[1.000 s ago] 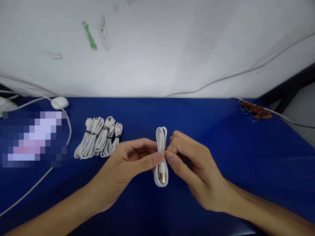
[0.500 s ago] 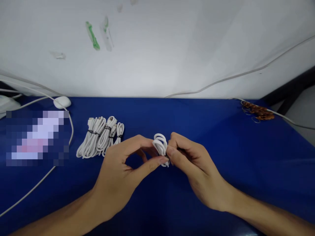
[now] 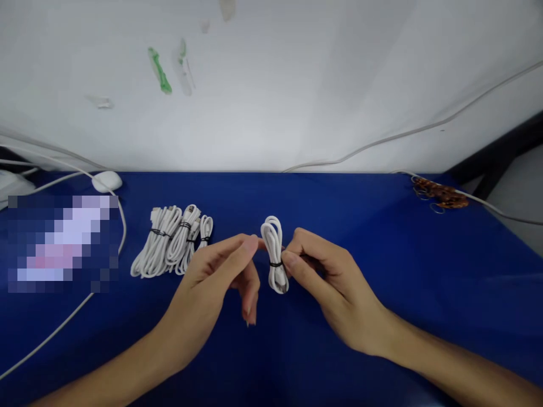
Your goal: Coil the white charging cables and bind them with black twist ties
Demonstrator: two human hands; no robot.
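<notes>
- At near right, the right hand is pinched: thumb and curled index finger bear on the coil's right edge, level with the tie. Whether the pads close on strands or on tie ends cannot be told.
- At near left, the left hand is released: thumb raised clear, index finger extended toward the coil. Fingertip contact cannot be told.
- Between the hands: coiled white USB cable, loops to the far side, plug end near.
- Status, done: black tie fitted around the coil below its middle.
- Status, not done: the coil is not set down; it sits apart from the bundles.
- Farther left, on the blue table: white cable bundles, side by side, with black ties visible.
- Far right: brown bundle, type unclear.
- Far edge: white wall.
</notes>
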